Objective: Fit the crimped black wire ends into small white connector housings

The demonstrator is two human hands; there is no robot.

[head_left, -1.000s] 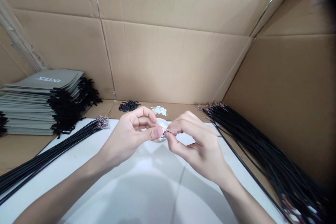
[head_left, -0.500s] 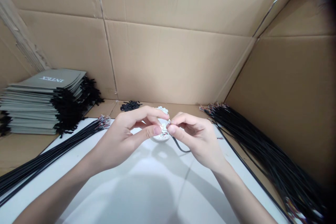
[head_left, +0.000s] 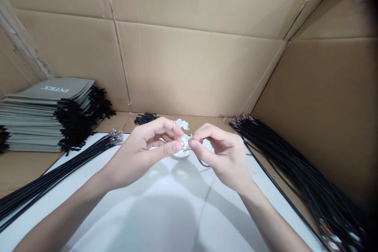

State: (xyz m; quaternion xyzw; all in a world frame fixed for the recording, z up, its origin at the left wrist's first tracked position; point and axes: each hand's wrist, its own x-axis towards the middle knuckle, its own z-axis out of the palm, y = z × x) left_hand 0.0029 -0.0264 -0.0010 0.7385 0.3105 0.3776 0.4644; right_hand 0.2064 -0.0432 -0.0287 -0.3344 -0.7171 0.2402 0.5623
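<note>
In the middle of the head view, my right hand (head_left: pixel 226 155) pinches the wire end of a black cable (head_left: pixel 203 163) between thumb and forefinger. The cable loops below these fingers, and most of it is hidden by the hand. My left hand (head_left: pixel 147 149) is just to the left, its thumb and forefinger curved with a gap between the tips. I can make out nothing held in it. Beneath and behind both sets of fingertips stands a small round white dish (head_left: pixel 180 156) with small white pieces and thin dark wires in it.
Black cables with bared coloured wire ends lie in a left bundle (head_left: pixel 73 157) and a larger right bundle (head_left: pixel 283 169). A stack of grey INTEX sheets (head_left: pixel 32 122) stands at the left. Black tubes (head_left: pixel 145 118) and white connectors (head_left: pixel 180 124) are piled near the cardboard wall (head_left: pixel 195 71).
My left fingertips have drawn slightly away from the cable end, leaving a wider gap between the hands. The right hand keeps its pinch. The view has shifted a little.
</note>
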